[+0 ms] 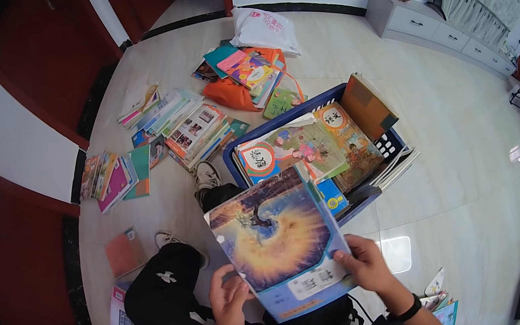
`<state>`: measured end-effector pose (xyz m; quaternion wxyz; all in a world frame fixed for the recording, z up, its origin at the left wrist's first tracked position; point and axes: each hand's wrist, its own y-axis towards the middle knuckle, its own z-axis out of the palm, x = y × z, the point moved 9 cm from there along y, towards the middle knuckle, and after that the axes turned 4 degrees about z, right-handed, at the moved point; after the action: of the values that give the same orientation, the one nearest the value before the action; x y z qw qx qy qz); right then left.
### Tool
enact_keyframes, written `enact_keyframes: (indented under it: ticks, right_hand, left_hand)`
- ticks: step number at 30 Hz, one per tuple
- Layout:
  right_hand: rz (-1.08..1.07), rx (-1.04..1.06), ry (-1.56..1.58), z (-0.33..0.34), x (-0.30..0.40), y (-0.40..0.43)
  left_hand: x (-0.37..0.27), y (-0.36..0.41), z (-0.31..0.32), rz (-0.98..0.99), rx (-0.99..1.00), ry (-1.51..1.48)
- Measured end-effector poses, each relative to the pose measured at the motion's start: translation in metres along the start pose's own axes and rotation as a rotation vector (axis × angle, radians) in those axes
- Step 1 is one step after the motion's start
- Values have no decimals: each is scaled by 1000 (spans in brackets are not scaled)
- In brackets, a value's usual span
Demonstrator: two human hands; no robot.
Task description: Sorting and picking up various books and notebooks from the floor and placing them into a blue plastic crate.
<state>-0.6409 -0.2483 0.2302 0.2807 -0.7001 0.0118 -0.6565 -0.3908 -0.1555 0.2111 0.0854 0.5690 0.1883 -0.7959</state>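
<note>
My right hand (366,263) grips a softcover book (279,237) by its right edge, with the thumb on the cover. The cover carries a glowing yellow and blue picture above a pale blue band, and the book is tilted in front of me. At its lower left edge, my left hand (231,296) holds it lightly between thumb and fingers. Just beyond the book stands a blue plastic basket (236,151) full of books. A colourful textbook (301,143) lies on top there, beside another textbook (353,139). A brown book (368,105) stands upright at the far end.
Stacked books (195,134) and fanned booklets (117,180) lie on the tiled floor (452,142) to the left. Farther back are an orange bag (232,94) with books and a white plastic bag (265,30). More books (444,317) sit at my right.
</note>
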Motion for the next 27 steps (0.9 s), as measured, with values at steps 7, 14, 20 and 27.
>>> enact_keyframes:
  ticks: [7,14,20,27]
  right_hand:
    - [-461,-415,-743,-96,200,-23]
    - [-803,-639,-1194,-126,301,18]
    - [-987,-58,-1908,-46,291,89]
    - [-909,-24,-1569,-35,265,132]
  left_hand:
    - [-20,8,-18,90,-115,23]
    - [-19,11,-13,127,-74,48]
    - [-18,14,-20,87,-113,54]
    - [-23,19,-15,67,-126,58]
